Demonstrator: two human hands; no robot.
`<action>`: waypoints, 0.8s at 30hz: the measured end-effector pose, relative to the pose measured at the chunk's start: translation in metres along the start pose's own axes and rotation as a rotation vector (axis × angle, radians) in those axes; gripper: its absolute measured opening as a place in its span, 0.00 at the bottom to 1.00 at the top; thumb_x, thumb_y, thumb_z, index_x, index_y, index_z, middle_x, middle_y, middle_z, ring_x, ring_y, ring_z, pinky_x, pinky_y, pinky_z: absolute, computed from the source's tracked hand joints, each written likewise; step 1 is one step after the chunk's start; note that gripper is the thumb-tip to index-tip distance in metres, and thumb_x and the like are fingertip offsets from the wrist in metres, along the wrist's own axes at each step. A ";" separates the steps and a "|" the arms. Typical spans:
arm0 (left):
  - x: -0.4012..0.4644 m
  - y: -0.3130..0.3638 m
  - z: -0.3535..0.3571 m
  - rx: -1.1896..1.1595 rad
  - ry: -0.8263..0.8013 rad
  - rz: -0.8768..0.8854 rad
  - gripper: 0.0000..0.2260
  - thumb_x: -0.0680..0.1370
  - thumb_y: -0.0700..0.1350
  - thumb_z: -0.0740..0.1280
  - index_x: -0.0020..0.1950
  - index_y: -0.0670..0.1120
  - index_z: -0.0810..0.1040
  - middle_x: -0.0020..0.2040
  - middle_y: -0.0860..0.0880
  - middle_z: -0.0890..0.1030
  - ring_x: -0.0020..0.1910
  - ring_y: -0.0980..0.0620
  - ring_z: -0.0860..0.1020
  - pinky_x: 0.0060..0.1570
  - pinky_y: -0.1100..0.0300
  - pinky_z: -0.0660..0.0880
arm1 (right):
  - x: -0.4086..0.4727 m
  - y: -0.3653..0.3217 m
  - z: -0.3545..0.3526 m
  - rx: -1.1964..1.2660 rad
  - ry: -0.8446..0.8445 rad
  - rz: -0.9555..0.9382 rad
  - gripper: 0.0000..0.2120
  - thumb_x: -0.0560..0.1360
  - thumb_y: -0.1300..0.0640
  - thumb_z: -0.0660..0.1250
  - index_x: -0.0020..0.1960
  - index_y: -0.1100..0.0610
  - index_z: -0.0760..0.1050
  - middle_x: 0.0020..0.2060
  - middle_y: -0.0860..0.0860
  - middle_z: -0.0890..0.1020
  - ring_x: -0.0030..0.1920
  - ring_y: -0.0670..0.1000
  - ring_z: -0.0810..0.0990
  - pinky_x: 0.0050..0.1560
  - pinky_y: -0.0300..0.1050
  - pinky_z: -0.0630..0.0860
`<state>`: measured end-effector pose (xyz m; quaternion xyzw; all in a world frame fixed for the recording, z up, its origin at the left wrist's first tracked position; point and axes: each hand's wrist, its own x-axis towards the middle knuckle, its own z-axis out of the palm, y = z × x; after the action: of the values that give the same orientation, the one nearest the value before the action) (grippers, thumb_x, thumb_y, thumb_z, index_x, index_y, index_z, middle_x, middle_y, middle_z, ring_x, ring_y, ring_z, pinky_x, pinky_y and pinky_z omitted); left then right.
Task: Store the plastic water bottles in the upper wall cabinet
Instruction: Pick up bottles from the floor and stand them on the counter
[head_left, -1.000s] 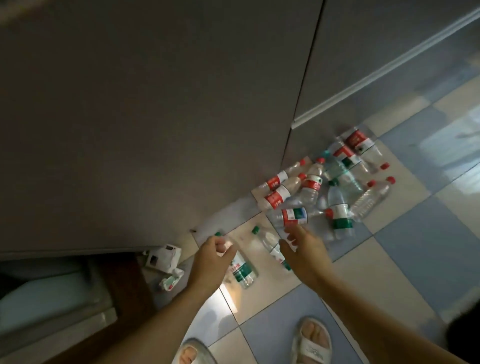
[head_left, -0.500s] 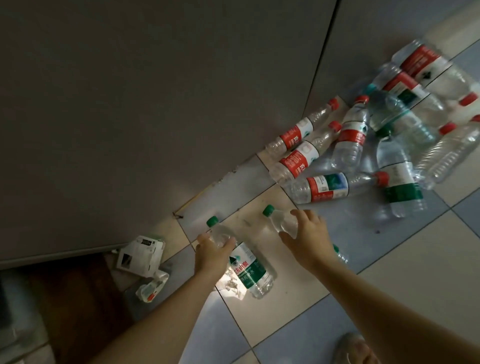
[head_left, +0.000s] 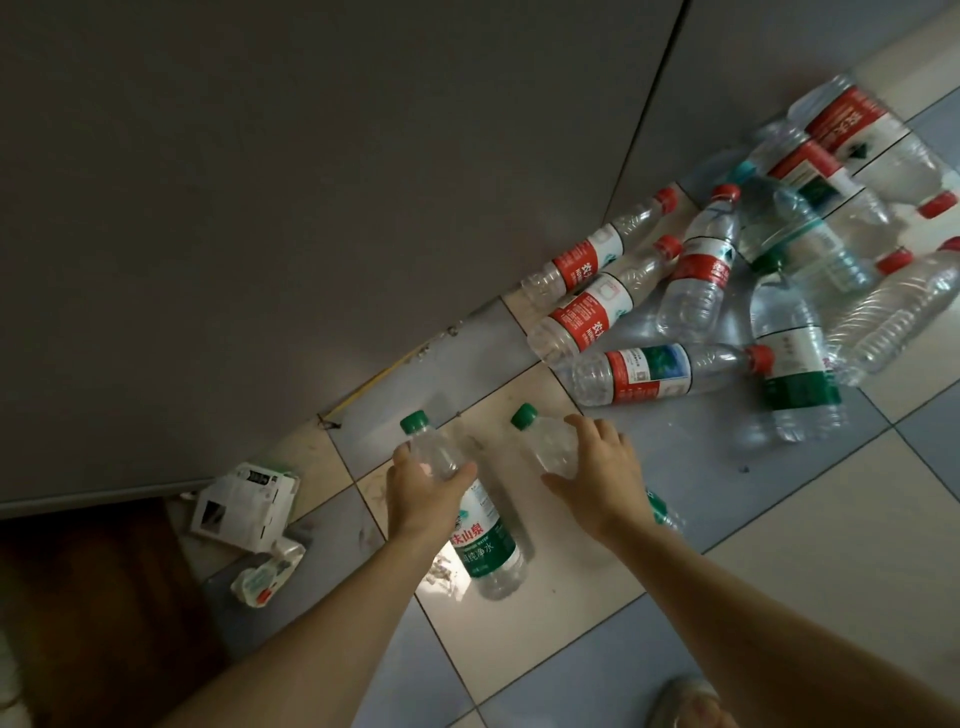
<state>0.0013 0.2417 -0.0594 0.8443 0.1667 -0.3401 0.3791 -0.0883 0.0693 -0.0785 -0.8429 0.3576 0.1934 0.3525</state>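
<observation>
1. We look down from a head-worn camera at a tiled floor (head_left: 779, 545) of pale and blue-grey squares, where it meets two closed grey cabinet doors (head_left: 311, 182).
2. Our left hand (head_left: 423, 496) grips a green-capped bottle (head_left: 467, 514) at its clear shoulder just below the cap, thumb on one side and fingers curled round the other; the green-and-white label end lies on the floor toward us.
3. Our right hand (head_left: 602, 480) lies over a second green-capped bottle (head_left: 550, 444), fingers spread and bent across its clear body, thumb out to the left. We cannot tell whether the fingers have closed under it; its cap points up and left, and a bit of its green label shows beyond the wrist.
4. The two bottles lie side by side, slightly apart, on the same pale tile.
5. Up and to the right, a heap of bottles (head_left: 727, 291) lies against the doors, most with red caps and red labels, a few with green labels, several overlapping.
6. At the left, near the foot of the left-hand door, a white carton (head_left: 244, 501) lies on the floor, with a crumpled wrapper (head_left: 262, 577) just beside it.
7. A sandalled foot (head_left: 685, 704) shows at the bottom edge.
</observation>
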 end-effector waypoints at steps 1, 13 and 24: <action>-0.005 0.006 -0.002 0.006 -0.020 0.050 0.29 0.73 0.46 0.78 0.70 0.48 0.68 0.62 0.43 0.76 0.53 0.42 0.83 0.42 0.50 0.85 | -0.004 -0.002 -0.005 0.038 0.023 -0.002 0.36 0.73 0.49 0.77 0.76 0.47 0.64 0.72 0.50 0.70 0.69 0.54 0.68 0.70 0.53 0.68; -0.053 0.077 -0.014 0.132 0.015 0.633 0.26 0.68 0.44 0.82 0.61 0.53 0.74 0.56 0.58 0.71 0.55 0.59 0.74 0.48 0.81 0.70 | -0.060 0.000 -0.070 0.352 0.328 -0.083 0.32 0.67 0.57 0.82 0.66 0.50 0.72 0.59 0.43 0.75 0.58 0.46 0.74 0.54 0.30 0.66; -0.049 0.050 0.002 0.170 0.027 0.687 0.28 0.69 0.46 0.81 0.66 0.51 0.74 0.63 0.55 0.72 0.62 0.54 0.75 0.51 0.77 0.71 | -0.069 0.004 -0.051 0.358 0.394 -0.139 0.32 0.70 0.57 0.80 0.69 0.52 0.70 0.63 0.46 0.76 0.59 0.42 0.72 0.55 0.27 0.65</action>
<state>-0.0076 0.2062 0.0000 0.8840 -0.1511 -0.1943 0.3974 -0.1335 0.0620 -0.0060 -0.8110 0.3891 -0.0655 0.4321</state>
